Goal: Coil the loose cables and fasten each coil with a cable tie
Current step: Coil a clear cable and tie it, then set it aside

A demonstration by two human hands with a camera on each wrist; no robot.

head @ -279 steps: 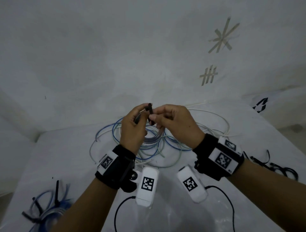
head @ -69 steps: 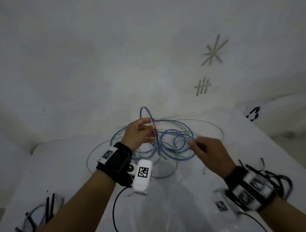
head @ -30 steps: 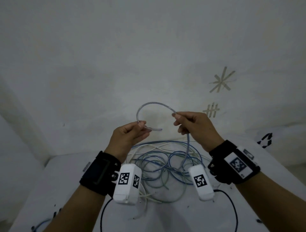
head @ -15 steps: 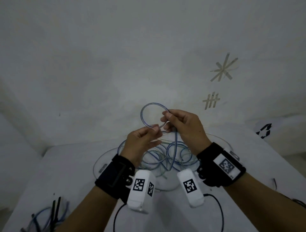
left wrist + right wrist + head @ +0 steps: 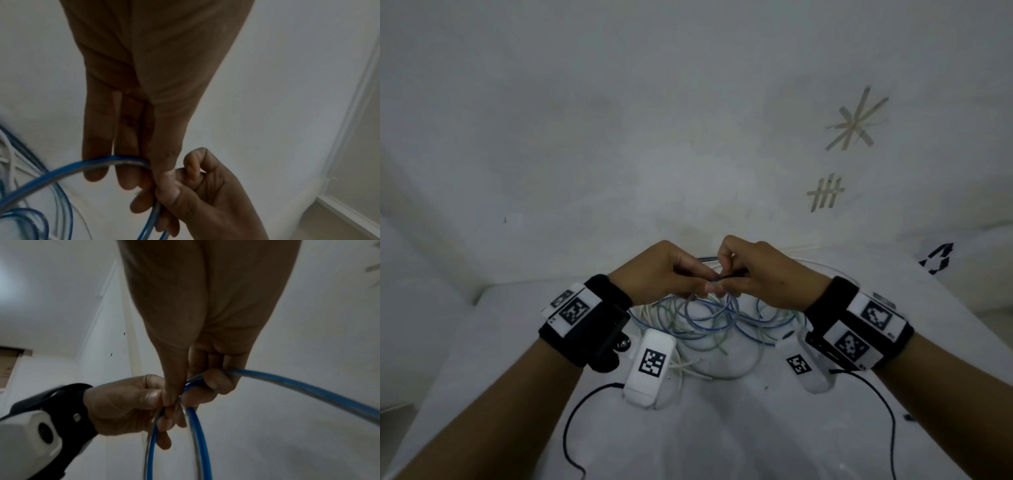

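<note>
Both hands, your left hand (image 5: 667,274) and right hand (image 5: 763,274), pinched one blue cable (image 5: 193,434) above the desk's (image 5: 722,428) loose tangle (image 5: 709,322).

The right hand (image 5: 207,331) curls its fingers (image 5: 213,382) around a glossy blue plastic-sheathed cable (image 5: 298,386). The left hand (image 5: 131,404), wearing a black wrist strap (image 5: 51,395), pinches 2 strands hanging below.
</note>
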